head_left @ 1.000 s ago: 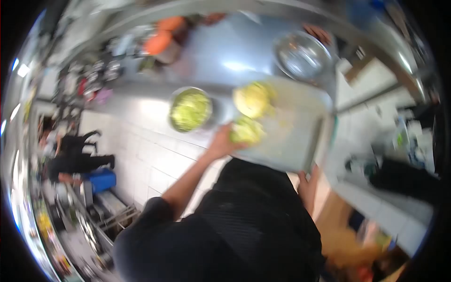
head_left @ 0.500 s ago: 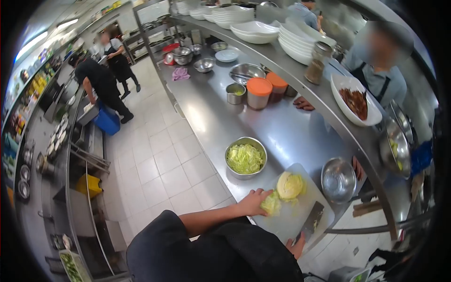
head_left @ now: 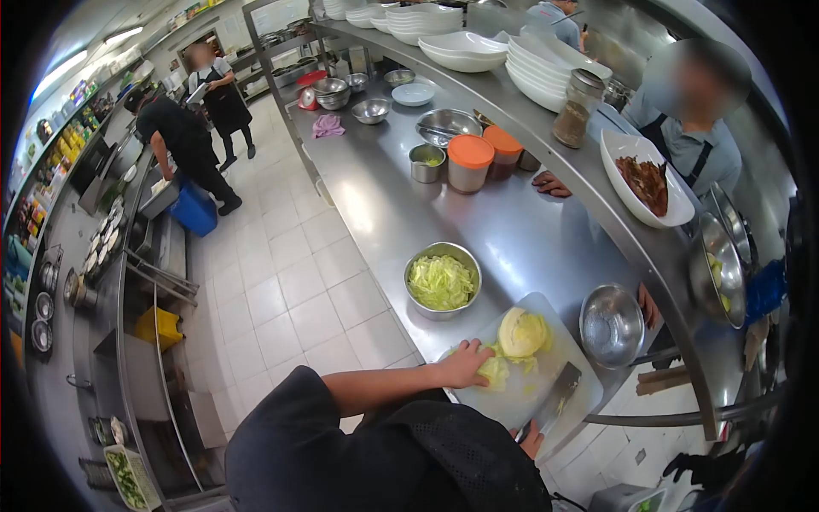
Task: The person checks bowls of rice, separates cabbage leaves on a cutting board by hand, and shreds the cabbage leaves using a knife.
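Note:
My left hand point(head_left: 465, 365) presses with curved fingers on a piece of lettuce point(head_left: 495, 370) at the left side of a white cutting board point(head_left: 503, 408). In my right hand point(head_left: 531, 442), at the board's near edge, is the handle of a knife point(head_left: 562, 386). Its broad blade lies low over the right part of the board, apart from the lettuce, with small scraps on it. A larger cut head of lettuce point(head_left: 521, 333) sits just beyond my left hand. Past the board's far left corner stands a metal bowl point(head_left: 444, 313) of shredded lettuce point(head_left: 441, 282).
An empty-looking metal bowl point(head_left: 612, 326) stands right of the board. Orange-lidded containers point(head_left: 470, 166) and a small pot point(head_left: 426, 166) stand farther back. An overhead shelf point(head_left: 631, 226) carries white dishes and a jar point(head_left: 580, 109). A co-worker point(head_left: 695, 128) stands across the counter, hands on it.
My right hand and the knife have shifted slightly left. My left hand stays on the lettuce piece. In the background, a standing person has turned, showing more of a white sheet or pad.

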Motion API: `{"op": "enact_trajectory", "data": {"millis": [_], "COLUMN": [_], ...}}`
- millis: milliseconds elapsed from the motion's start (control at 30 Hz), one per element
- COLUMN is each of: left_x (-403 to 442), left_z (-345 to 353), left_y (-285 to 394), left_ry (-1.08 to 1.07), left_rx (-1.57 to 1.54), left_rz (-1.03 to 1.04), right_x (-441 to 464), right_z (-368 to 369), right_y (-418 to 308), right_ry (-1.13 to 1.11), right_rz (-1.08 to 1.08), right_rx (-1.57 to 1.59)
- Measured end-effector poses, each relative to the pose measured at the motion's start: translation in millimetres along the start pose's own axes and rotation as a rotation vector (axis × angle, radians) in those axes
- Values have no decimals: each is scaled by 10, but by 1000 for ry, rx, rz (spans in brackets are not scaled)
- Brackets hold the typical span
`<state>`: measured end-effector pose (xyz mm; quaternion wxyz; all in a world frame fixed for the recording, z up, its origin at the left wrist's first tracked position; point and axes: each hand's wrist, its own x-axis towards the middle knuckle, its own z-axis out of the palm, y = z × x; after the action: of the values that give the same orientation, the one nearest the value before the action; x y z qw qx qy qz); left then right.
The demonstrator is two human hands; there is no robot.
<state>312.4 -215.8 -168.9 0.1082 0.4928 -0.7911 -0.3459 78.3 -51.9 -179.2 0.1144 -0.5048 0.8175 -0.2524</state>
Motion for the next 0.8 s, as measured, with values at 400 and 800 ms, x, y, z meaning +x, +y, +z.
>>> {"op": "enact_trajectory", "data": {"millis": [400,800], "left_x": [137,122], "left_z": [24,50], "left_y": [251,192], "left_ry": [-86,-78], "left_rx": [-27,-17], "left_rz": [17,60], "right_x": [-11,-27], "right_z": [-16,-37], "right_y": [-34,-118], "right_ry": [41,30], "right_rz": [5,24], "right_rx": [25,0]}}
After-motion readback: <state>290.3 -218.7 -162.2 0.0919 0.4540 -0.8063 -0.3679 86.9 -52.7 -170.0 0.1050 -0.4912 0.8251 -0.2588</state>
